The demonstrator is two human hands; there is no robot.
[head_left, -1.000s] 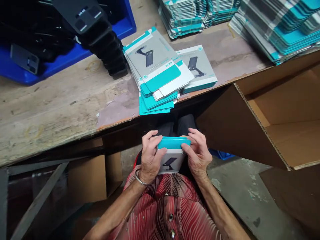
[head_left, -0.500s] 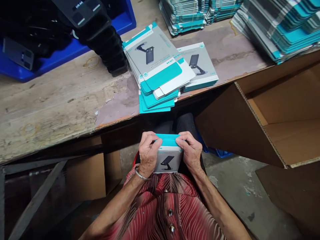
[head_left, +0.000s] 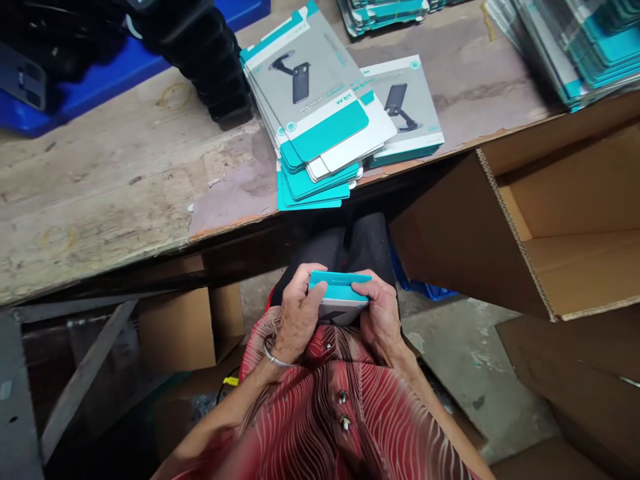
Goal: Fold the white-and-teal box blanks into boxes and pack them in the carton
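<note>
Box [head_left: 343, 293] is gripped above the lap [head_left: 367, 243], left hand [head_left: 297, 317] and right hand [head_left: 383, 317] curled round its sides; its teal end is turned up, presumably so thumbs can be pressed there. Flat cartons [head_left: 325, 50] are stacked by the worktop's [head_left: 125, 160] edge, apparently for reach.

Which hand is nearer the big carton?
Right. The right hand holds the near side of the small box, with the big carton off to its right. The left hand is farther away, on the small box's opposite side.
</note>
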